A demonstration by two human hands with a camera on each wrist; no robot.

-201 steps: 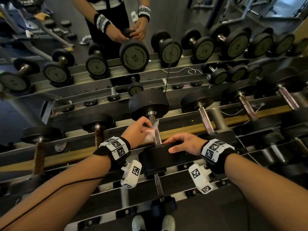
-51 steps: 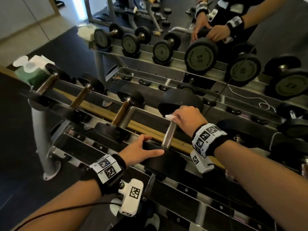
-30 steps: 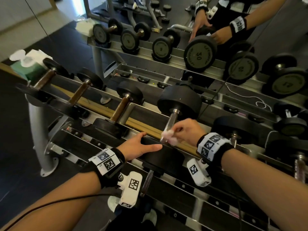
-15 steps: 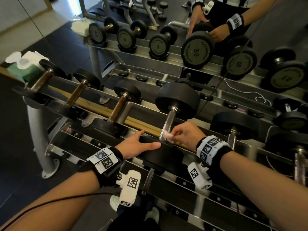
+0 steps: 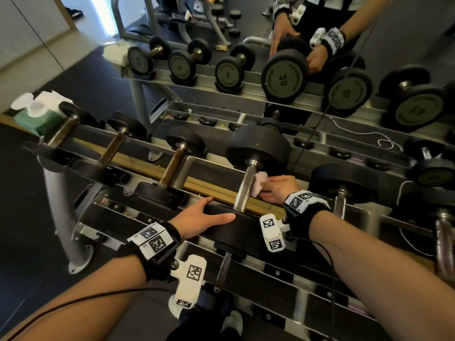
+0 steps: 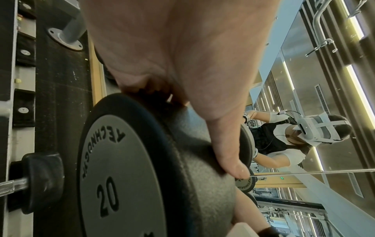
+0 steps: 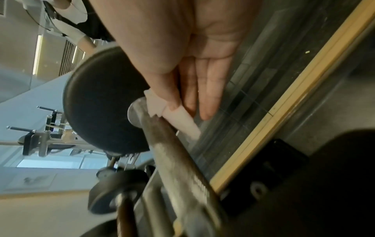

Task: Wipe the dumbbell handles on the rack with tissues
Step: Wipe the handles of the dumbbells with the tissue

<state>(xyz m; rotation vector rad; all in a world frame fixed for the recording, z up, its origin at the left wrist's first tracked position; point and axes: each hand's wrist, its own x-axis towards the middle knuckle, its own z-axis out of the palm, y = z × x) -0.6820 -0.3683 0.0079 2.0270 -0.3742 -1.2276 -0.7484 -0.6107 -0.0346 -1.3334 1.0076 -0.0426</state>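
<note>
A dumbbell lies on the top tier of the rack, its steel handle [image 5: 242, 190] running away from me between two black heads. My right hand [image 5: 266, 187] pinches a crumpled white tissue [image 5: 258, 179] against the handle's right side, just below the far head [image 5: 258, 147]. In the right wrist view the thumb presses the tissue [image 7: 174, 117] onto the handle [image 7: 174, 154]. My left hand [image 5: 214, 212] lies flat on the near head [image 5: 241, 232] with straight fingers. In the left wrist view that head [image 6: 121, 176] is marked 20.
Smaller dumbbells with brown handles [image 5: 172, 166] sit to the left on the same tier. A green tissue box [image 5: 37, 114] stands at the rack's left end. Another steel-handled dumbbell [image 5: 341, 203] lies to the right. A mirror [image 5: 283, 77] behind repeats the rack. A lower tier [image 5: 221, 271] runs beneath my wrists.
My right hand has slid the tissue from the handle's near end up toward the far head. The left hand has stayed on the near head. Earlier the left hand held the tissue.
</note>
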